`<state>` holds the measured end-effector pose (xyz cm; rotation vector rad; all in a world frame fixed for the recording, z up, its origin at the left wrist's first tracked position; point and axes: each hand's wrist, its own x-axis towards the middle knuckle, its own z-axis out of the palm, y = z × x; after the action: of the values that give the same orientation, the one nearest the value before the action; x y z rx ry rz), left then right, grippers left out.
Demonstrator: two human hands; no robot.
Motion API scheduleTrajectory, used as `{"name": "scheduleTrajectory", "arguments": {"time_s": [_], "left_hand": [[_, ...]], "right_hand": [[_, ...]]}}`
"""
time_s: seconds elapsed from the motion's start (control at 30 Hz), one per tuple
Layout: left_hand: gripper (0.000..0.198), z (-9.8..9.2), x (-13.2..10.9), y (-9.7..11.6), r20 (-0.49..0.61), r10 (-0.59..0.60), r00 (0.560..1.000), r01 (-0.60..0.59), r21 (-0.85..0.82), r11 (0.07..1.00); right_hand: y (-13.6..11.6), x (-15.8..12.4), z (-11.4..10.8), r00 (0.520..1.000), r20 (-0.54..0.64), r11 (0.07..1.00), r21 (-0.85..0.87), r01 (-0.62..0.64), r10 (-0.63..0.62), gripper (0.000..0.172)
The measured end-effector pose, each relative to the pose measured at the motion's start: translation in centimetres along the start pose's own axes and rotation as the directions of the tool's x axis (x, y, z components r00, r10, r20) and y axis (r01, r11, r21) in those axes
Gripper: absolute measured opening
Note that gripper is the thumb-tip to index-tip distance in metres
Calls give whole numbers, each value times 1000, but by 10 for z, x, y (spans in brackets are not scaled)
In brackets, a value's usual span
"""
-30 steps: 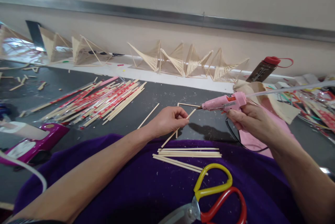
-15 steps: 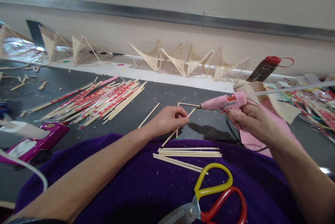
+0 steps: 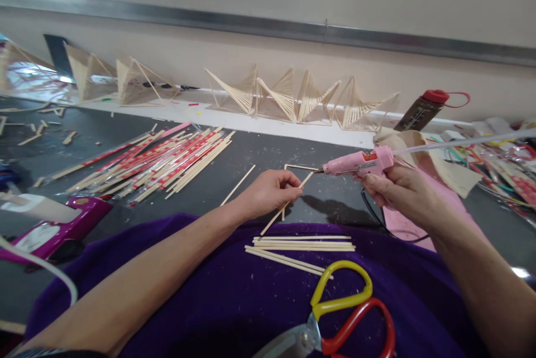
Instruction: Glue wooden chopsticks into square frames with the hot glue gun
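My left hand (image 3: 274, 193) pinches a thin wooden stick (image 3: 272, 224) that slants up to the right. In my right hand (image 3: 397, 187) is a pink hot glue gun (image 3: 355, 162), a clear glue stick (image 3: 460, 141) sticking out of its back. The gun's nozzle is at the upper end of the pinched stick; whether they touch, I cannot tell. Behind my left fingers, other sticks meet at a corner (image 3: 286, 166) on the dark table. Several loose sticks (image 3: 304, 246) lie on the purple cloth (image 3: 201, 291) below my hands, beside scissors (image 3: 316, 324) with yellow and red handles.
Packaged wooden sticks (image 3: 167, 162) lie to the left, near a magenta tool (image 3: 79, 224) with a white cord. Fan-shaped stick models (image 3: 276, 95) stand along the wall. A red-capped bottle (image 3: 422, 109), pink material (image 3: 408, 224) and bundled items (image 3: 511, 162) occupy the right side.
The lower end of the stick in my left hand has shifted very slightly to the right. Both hands otherwise hold the same positions.
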<state>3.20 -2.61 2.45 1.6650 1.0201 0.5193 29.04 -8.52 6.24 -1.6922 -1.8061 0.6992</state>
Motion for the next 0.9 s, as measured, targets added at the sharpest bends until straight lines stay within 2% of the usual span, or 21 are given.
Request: {"name": "scheduleTrajectory", "arguments": {"time_s": [0.23, 0.37, 0.63, 0.9], "left_hand": [[18, 0, 0, 0, 4, 7, 1000, -7, -28, 1000], [19, 0, 0, 0, 5, -4, 1000, 4, -32, 999], [18, 1, -1, 1, 48, 4, 999, 0, -86, 996], [18, 0, -1, 1, 39, -7, 999, 9, -67, 998]], "right_hand": [[0, -1, 1, 1000, 5, 997, 70, -6, 6, 45], [2, 0, 2, 1000, -5, 999, 53, -6, 6, 46], [-1, 1, 1, 1000, 26, 994, 106, -10, 7, 43], [1, 2, 2, 999, 39, 986, 168, -11, 5, 44]]}}
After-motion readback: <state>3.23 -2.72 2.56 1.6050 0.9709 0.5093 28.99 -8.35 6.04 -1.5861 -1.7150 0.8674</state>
